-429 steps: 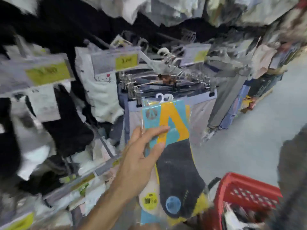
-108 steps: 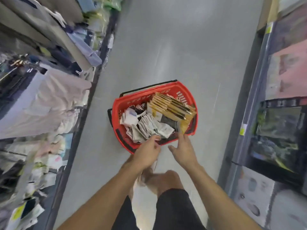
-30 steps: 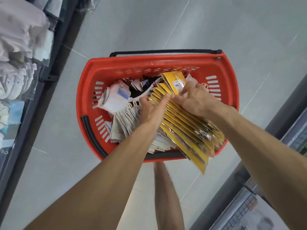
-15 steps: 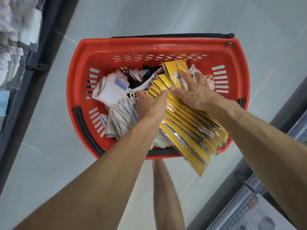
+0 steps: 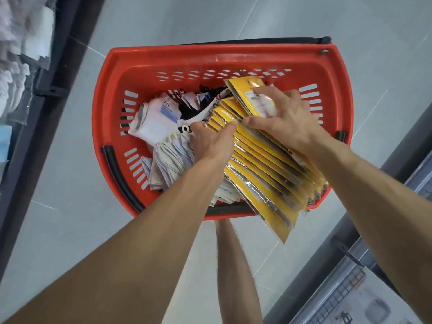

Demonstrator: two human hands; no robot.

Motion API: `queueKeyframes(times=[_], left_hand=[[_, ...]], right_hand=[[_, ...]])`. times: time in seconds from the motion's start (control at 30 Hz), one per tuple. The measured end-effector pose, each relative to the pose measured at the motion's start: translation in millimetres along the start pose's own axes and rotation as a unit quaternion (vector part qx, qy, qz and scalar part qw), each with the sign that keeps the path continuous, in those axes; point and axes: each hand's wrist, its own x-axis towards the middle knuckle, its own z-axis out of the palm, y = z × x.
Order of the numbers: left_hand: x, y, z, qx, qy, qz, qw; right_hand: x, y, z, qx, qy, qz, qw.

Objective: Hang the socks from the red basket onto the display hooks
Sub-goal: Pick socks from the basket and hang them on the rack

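1. You are at the pick-up step: both hands are down in the red basket (image 5: 145, 66), working the yellow sock packs (image 5: 261, 174) fanned along its right side.
2. Your left hand (image 5: 210, 142) grips the stack's left edge, thumb on top, fingers hidden below, just beside the white socks (image 5: 154, 122).
3. Your right hand (image 5: 289, 120) lies spread on the top pack (image 5: 245, 87) at the far end, fingers fairly straight and pressing. You cannot tell whether the thumb hooks under.
4. Next, separate a few packs, lift them over the rim, and find the hooks, which are out of view.
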Motion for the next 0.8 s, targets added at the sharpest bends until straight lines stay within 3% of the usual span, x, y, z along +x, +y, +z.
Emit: queueKeyframes(times=[0.2, 0.43, 0.67, 0.8], left_hand=[[-0.7, 0.9, 0.2, -0.01, -0.004, -0.009, 1.0], [-2.7, -3.0, -2.1, -0.027, 0.007, 0.008, 1.0], [-18.5, -13.7, -2.1, -0.051, 0.054, 0.05, 0.996], [-30.1, -9.7, 3.9, -0.045, 0.054, 0.055, 0.996]], right_hand=[[-11.1, -2.6, -0.2, -0.08, 0.013, -0.014, 0.997], [-21.3, 0.6, -13.0, -0.004, -0.073, 0.0, 0.997], [-48.4, -21.3, 8.9, -0.184, -0.127, -0.038, 0.974], [-57.9, -26.9, 15.3, -0.134, -0.125, -0.016, 0.983]])
